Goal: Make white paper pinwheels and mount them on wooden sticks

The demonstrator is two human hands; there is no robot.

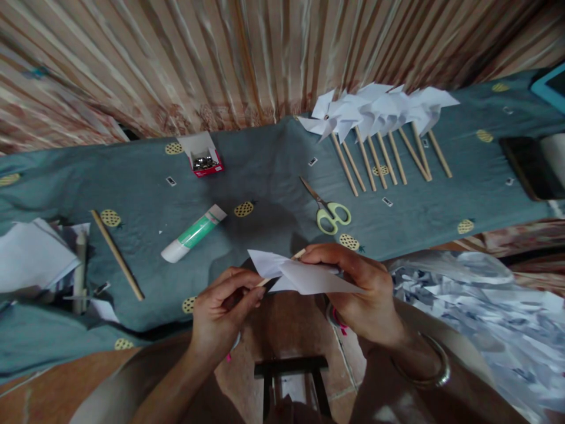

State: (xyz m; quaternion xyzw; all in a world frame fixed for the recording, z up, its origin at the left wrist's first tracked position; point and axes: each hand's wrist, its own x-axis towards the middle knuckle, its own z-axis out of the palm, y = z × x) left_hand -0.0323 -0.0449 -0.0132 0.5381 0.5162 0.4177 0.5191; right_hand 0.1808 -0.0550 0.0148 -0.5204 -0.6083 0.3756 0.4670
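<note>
Between my two hands, above the table's near edge, is a white paper pinwheel [304, 275] with a thin wooden stick [263, 282] against it. My left hand [227, 303] pinches the stick on the left side of the paper. Fingers of my right hand [357, 288] close around the pinwheel from the right, by the stick's other end; their tips are partly hidden by the paper. Just beyond my hands lie green-handled scissors [332, 217], blades pointing away. A glue stick [194, 233] with a green label rests to the left.
Several finished pinwheels [379, 109] lie in a row at the back right. A small open box [206, 162] holds metal pins. At left are a loose stick [117, 254] and stacked paper [35, 256]. A plastic bag [481, 318] of paper scraps sits at right, near a phone [525, 168].
</note>
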